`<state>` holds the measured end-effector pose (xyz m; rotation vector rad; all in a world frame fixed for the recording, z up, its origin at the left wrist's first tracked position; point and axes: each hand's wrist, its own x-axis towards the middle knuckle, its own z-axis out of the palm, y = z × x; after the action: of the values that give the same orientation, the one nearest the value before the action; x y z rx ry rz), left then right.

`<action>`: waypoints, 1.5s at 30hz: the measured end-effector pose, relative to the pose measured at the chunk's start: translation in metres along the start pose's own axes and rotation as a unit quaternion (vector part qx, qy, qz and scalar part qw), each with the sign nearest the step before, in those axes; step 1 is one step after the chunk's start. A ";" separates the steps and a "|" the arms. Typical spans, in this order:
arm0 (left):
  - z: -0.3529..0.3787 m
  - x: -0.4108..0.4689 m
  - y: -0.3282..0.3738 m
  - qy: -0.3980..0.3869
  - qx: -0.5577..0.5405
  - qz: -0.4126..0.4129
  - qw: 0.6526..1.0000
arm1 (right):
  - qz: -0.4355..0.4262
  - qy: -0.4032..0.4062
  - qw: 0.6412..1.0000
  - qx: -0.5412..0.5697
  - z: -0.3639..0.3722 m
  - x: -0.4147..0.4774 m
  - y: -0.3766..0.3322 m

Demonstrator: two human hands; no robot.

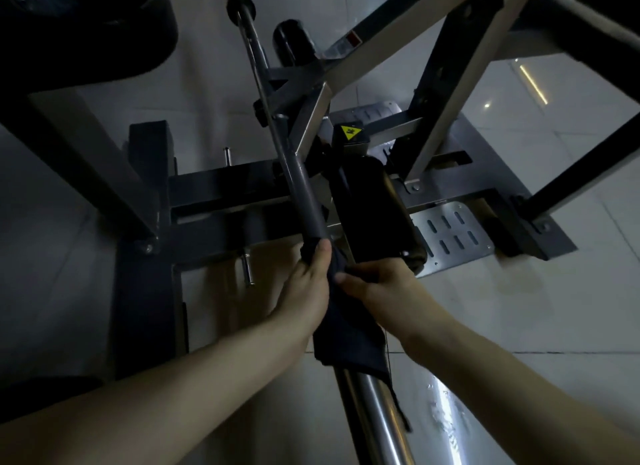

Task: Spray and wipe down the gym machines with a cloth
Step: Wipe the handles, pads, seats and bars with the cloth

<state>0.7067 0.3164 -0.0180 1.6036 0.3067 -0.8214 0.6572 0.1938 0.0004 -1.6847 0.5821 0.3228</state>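
Note:
A dark cloth (349,333) is wrapped round a long metal bar (304,194) of the gym machine, which runs from the top centre down to a chrome sleeve (377,416) at the bottom. My left hand (306,288) grips the cloth round the bar, thumb on top. From the right, my right hand (377,284) holds the same cloth just beside the left one. No spray bottle is in view.
The machine's grey steel frame (450,194) spreads over the white tiled floor (519,312), with a black roller pad (377,208), a perforated foot plate (453,236) and a yellow warning sticker (349,132). A dark weight plate (86,28) sits top left.

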 end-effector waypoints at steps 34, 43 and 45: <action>-0.032 0.035 -0.009 -0.142 -0.012 0.032 0.989 | -0.008 0.058 0.964 -0.261 0.018 0.004 -0.019; -0.032 0.040 0.002 -0.113 0.015 0.049 0.992 | -0.016 0.055 0.969 -0.242 0.018 0.010 -0.024; -0.033 0.063 0.022 -0.065 0.025 0.071 0.995 | -0.048 0.091 0.971 -0.216 0.024 0.032 -0.030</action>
<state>0.7764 0.3273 -0.0429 1.5901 0.0790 -0.8250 0.7032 0.2140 0.0040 -2.1718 0.5910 0.2367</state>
